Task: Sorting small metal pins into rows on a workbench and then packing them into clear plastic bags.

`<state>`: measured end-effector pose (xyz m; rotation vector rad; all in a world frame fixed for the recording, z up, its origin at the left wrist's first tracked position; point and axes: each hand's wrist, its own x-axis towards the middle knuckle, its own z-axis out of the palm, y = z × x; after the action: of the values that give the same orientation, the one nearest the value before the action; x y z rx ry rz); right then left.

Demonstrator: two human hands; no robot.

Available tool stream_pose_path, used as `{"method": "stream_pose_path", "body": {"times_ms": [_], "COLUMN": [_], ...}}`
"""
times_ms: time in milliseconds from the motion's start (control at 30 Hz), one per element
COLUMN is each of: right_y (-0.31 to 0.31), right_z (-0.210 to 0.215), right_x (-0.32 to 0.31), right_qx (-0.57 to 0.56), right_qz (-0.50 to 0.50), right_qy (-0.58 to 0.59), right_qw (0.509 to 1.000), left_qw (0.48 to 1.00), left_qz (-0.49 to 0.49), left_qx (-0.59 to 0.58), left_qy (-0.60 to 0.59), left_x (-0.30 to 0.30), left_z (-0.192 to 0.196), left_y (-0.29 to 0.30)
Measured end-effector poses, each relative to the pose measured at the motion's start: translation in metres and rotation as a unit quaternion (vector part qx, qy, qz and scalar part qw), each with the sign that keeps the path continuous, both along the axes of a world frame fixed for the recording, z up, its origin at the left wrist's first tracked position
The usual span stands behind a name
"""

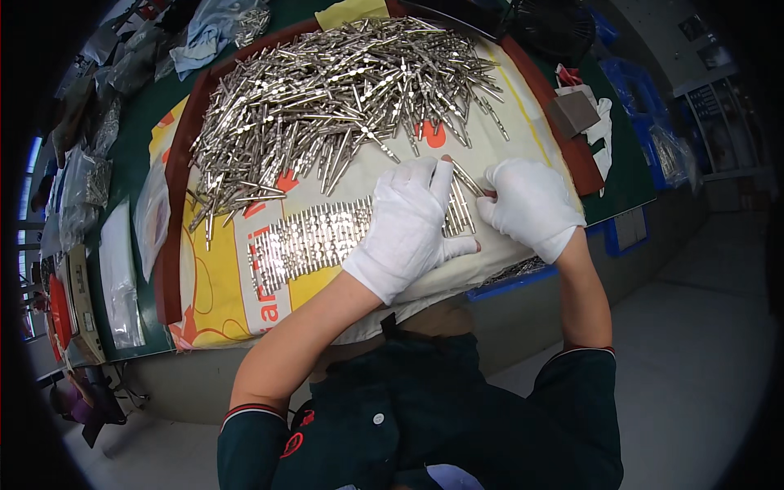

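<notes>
A row of shiny stepped metal pins lies side by side on the printed cloth. Over the right part of this row rests my left hand in a white glove with bare fingertips, its thumb and index finger spread apart around the last few pins. Some of the row is hidden under that hand. My right hand, gloved the same way, is closed, its thumb and fingertip pinching the end of a slanting metal pin beside the row. Beyond both hands spreads a large heap of loose metal pins.
Dark red raised edges border the cloth. A brown block sits on the right edge. Plastic bags lie on the green table at left. Blue trays stand at right, and another blue tray shows below the near edge.
</notes>
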<state>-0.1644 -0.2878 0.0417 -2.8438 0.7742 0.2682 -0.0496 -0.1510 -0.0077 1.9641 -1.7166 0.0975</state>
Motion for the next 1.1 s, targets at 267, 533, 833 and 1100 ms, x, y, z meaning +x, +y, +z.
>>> {"method": "stream_pose_path", "body": {"times_ms": [267, 533, 833, 1100], "right_y": [-0.007, -0.026, -0.017, -0.007], "right_z": [-0.016, -0.017, -0.013, -0.024], "right_x": [-0.024, -0.007, -0.005, -0.026], "right_qx": [0.105, 0.135, 0.175, 0.131], "right_qz": [0.068, 0.167, 0.120, 0.108], "right_qy": [-0.184, -0.137, -0.134, -0.199], "right_qw": [0.975, 0.967, 0.968, 0.965], "left_qw": [1.000, 1.000, 0.999, 0.998], "left_qz": [0.006, 0.000, -0.009, -0.003], "left_qx": [0.010, 0.004, 0.032, 0.057], "left_qy": [-0.014, 0.005, 0.014, 0.013], "left_x": [0.001, 0.001, 0.002, 0.014], "left_z": [-0.005, -0.008, -0.002, 0.018], "left_y": [-0.003, -0.004, 0.003, 0.040]}}
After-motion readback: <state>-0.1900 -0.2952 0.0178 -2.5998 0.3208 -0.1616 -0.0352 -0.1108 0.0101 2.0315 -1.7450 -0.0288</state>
